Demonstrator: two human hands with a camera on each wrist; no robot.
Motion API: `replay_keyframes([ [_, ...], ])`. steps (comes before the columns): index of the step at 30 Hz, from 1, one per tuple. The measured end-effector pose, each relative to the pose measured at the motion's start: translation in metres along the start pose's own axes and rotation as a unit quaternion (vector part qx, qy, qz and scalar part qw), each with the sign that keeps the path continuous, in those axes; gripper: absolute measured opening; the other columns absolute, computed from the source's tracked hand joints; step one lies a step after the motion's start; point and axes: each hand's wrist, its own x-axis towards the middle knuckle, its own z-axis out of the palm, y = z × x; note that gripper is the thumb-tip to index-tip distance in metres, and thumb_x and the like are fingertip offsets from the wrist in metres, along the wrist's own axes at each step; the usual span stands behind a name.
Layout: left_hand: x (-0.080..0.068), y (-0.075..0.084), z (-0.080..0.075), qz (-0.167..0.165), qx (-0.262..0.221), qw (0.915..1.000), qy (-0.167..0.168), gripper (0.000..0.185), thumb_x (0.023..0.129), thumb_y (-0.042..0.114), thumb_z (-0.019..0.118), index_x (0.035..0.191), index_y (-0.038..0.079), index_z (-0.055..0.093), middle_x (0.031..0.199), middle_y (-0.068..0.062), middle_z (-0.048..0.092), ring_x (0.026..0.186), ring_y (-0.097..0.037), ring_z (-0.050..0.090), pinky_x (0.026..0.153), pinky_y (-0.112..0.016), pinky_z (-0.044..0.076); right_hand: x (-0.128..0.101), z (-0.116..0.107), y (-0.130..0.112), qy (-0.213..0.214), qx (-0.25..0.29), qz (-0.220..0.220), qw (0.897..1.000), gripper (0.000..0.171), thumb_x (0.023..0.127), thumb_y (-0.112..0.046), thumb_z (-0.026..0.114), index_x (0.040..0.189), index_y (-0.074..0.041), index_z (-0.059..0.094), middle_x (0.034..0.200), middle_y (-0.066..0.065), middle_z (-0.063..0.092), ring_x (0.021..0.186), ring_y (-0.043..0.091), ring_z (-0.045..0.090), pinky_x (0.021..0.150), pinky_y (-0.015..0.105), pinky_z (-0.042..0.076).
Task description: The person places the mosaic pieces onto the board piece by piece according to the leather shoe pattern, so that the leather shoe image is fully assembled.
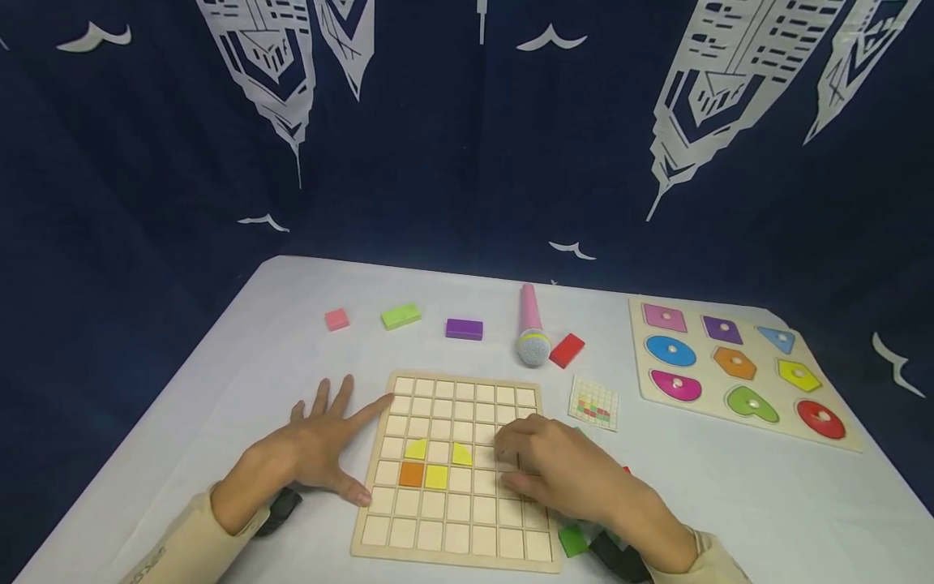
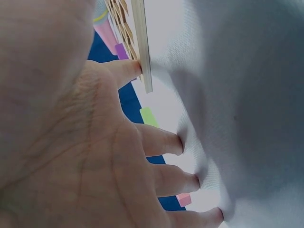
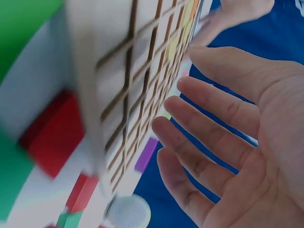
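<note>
"The right hand (image 1: 565,466) looms nearest its own camera, over the right edge of the grid board (image 1: 460,480). Gripping anything?"

"Nothing: that wrist view bares an empty palm the head view hides."

"And the left hand (image 1: 315,446)?"

"Spread, empty, index and thumb at the board's left edge; its wrist view adds other fingertips (image 2: 192,182) touching the white worktop (image 1: 212,405)."

"Beyond?"

"Pink microphone (image 1: 532,323) toward the far edge, dark curtain (image 1: 452,178) behind."

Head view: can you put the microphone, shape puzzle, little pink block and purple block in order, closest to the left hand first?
From the left hand:
1. Little pink block, straight ahead
2. Purple block, ahead and right
3. Microphone, further right
4. Shape puzzle, far right
</note>
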Motion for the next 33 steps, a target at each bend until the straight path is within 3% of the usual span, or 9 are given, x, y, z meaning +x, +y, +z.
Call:
replay_keyframes([
  [9, 0.001, 0.001, 0.0, 0.003, -0.002, 1.0, 0.001, 0.132, 0.053, 0.057, 0.092, 0.16, 0.031, 0.02, 0.163, -0.035, -0.001, 0.145, -0.063, -0.004, 0.106, -0.083, 0.008, -0.018, -0.015, 0.028, -0.005, 0.02, 0.085, 0.996, 0.03, 0.085, -0.025, 0.079, 0.114, -0.018, 0.072, 0.112, -0.012, 0.068, 0.104, 0.011, 0.061, 0.093, 0.039, 0.054],
  [14, 0.001, 0.002, 0.001, 0.0, -0.003, 1.0, -0.005, 0.132, 0.053, 0.058, 0.091, 0.16, 0.032, 0.018, 0.163, -0.034, -0.002, 0.146, -0.062, -0.004, 0.108, -0.081, 0.008, -0.025, -0.024, 0.047, -0.008, 0.024, 0.126, 0.992, 0.034, 0.082, -0.022, 0.083, 0.114, -0.016, 0.072, 0.114, -0.008, 0.069, 0.108, 0.015, 0.062, 0.096, 0.043, 0.054],
  [19, 0.0, 0.002, 0.001, -0.003, -0.002, 1.0, -0.005, 0.131, 0.054, 0.057, 0.091, 0.16, 0.032, 0.018, 0.163, -0.033, -0.002, 0.146, -0.061, -0.005, 0.109, -0.081, 0.008, -0.029, -0.033, 0.063, -0.014, 0.041, 0.176, 0.983, 0.042, 0.077, -0.02, 0.087, 0.116, -0.014, 0.072, 0.108, -0.006, 0.07, 0.099, 0.017, 0.062, 0.087, 0.041, 0.057],
  [26, -0.001, 0.001, -0.001, -0.004, 0.002, 1.0, -0.006, 0.131, 0.055, 0.058, 0.09, 0.16, 0.032, 0.018, 0.164, -0.032, -0.002, 0.147, -0.061, -0.005, 0.109, -0.08, 0.007, -0.031, -0.032, 0.083, -0.016, 0.072, 0.177, 0.981, 0.035, 0.079, -0.013, 0.084, 0.111, -0.009, 0.074, 0.094, -0.005, 0.069, 0.083, 0.013, 0.058, 0.072, 0.026, 0.054],
  [33, -0.001, 0.0, -0.001, -0.004, 0.0, 1.0, -0.004, 0.131, 0.054, 0.058, 0.09, 0.16, 0.032, 0.018, 0.164, -0.033, -0.002, 0.146, -0.061, -0.005, 0.109, -0.081, 0.008, -0.031, -0.027, 0.089, -0.026, 0.093, 0.186, 0.978, 0.029, 0.081, -0.01, 0.082, 0.109, -0.01, 0.075, 0.095, -0.005, 0.07, 0.083, 0.012, 0.057, 0.072, 0.022, 0.053],
])
